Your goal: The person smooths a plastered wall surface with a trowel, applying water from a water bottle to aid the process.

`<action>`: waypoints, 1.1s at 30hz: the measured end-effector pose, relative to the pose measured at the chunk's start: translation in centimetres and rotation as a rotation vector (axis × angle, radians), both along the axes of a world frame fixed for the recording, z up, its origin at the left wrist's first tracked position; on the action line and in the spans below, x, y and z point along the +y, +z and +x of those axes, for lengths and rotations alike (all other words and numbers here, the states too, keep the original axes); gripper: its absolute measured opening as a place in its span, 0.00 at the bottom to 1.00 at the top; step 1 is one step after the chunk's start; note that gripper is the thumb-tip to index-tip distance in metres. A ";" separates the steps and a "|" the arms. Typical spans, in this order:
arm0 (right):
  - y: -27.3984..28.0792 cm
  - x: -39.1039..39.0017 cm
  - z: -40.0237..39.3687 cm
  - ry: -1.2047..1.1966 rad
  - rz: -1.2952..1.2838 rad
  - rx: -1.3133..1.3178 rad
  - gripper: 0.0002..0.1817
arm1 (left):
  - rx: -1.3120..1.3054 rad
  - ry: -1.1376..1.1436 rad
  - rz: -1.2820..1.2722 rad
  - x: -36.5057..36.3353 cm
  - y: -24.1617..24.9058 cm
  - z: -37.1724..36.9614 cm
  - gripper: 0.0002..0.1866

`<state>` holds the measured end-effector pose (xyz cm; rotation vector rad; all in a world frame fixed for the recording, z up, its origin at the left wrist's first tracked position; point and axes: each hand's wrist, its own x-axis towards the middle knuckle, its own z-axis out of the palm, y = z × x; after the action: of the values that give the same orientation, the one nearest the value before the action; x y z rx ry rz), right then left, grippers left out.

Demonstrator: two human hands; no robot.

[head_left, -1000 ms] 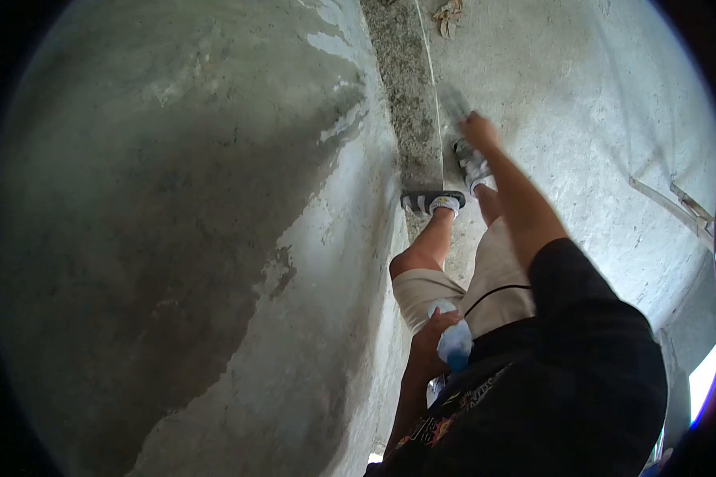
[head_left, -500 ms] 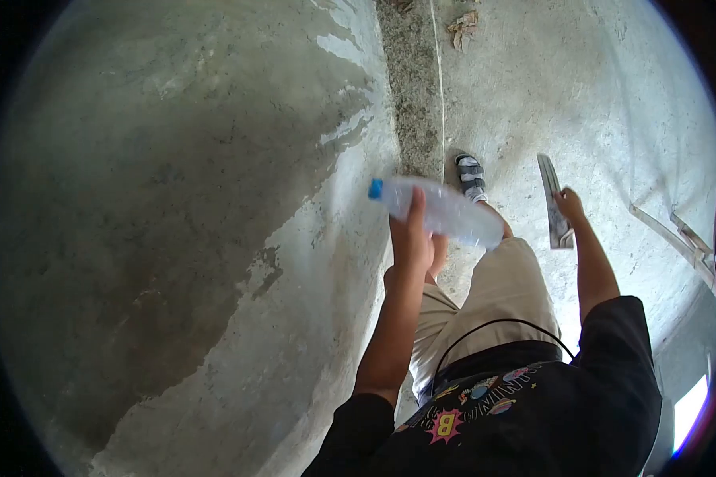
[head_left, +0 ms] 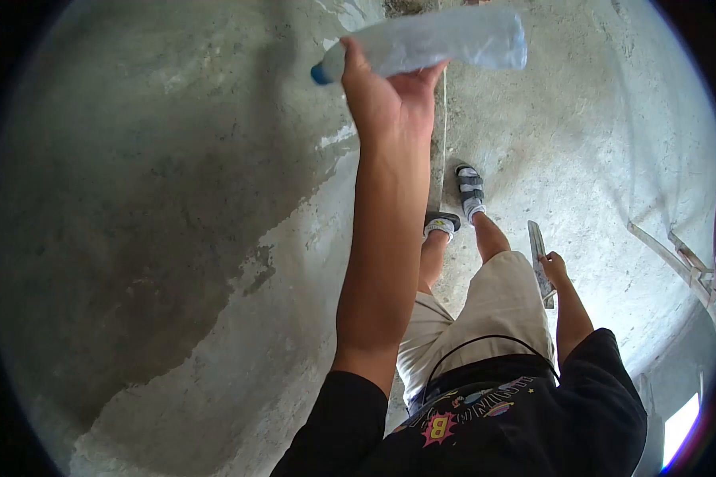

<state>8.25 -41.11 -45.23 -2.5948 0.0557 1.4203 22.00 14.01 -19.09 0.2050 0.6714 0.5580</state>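
A clear plastic bottle (head_left: 445,40) with a blue cap lies nearly sideways at the top of the view, its cap toward the left. My left hand (head_left: 394,107) is closed around it, thumb on the near side by the cap end, arm stretched far out. Low at my right side, my right hand (head_left: 555,268) grips a flat metal plastering trowel (head_left: 535,245). The trowel's blade is seen nearly edge-on, and the fingers partly cover its handle.
A concrete wall (head_left: 310,262) with a large dark damp patch (head_left: 159,262) fills the left. My sandalled feet (head_left: 469,187) stand on the concrete floor (head_left: 549,143). Wooden pieces (head_left: 668,250) lie at the right, and a bright opening (head_left: 680,429) shows lower right.
My left hand has moved the bottle up and outward, away from my body. My right hand with the trowel has dropped lower and closer to my leg.
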 end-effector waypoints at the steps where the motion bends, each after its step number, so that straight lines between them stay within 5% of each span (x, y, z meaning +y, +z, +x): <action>1: -0.3 0.0 0.3 -0.006 0.017 -0.031 0.22 | 0.006 0.026 0.020 -0.4 0.5 -0.8 0.29; 9: -2.7 -0.6 1.8 -0.051 0.045 -0.082 0.22 | 0.425 -0.051 -0.090 -7.1 3.7 -10.0 0.24; 15: -1.4 2.1 2.2 -0.028 0.055 -0.035 0.22 | 0.312 -0.035 -0.054 -3.1 1.3 -5.2 0.24; 19: 0.2 3.8 2.3 -0.115 0.002 0.041 0.22 | 0.207 -0.089 -0.024 -2.2 1.9 -3.5 0.34; 24: -1.0 4.5 3.3 0.036 0.140 -0.053 0.16 | 0.525 -0.274 0.056 -5.8 2.2 -9.6 0.25; 26: -2.1 6.5 4.6 0.103 0.171 -0.146 0.15 | 0.431 -0.341 -0.006 -7.9 0.7 -14.8 0.25; 31: -0.7 19.8 8.3 -0.201 0.563 -0.270 0.16 | 0.739 -0.581 0.627 -12.5 -1.1 -28.0 0.24; 32: 5.6 26.0 9.6 -0.516 0.557 -0.041 0.15 | 0.758 -0.637 0.812 -13.1 -0.7 -29.7 0.25; 33: 5.5 29.1 9.0 -0.617 0.618 0.051 0.16 | 0.758 -0.642 0.810 -13.4 0.5 -30.3 0.25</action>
<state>17.23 -12.01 -39.68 -1.8155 0.3335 1.0534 -8.30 0.57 -18.63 1.3908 1.0159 0.0774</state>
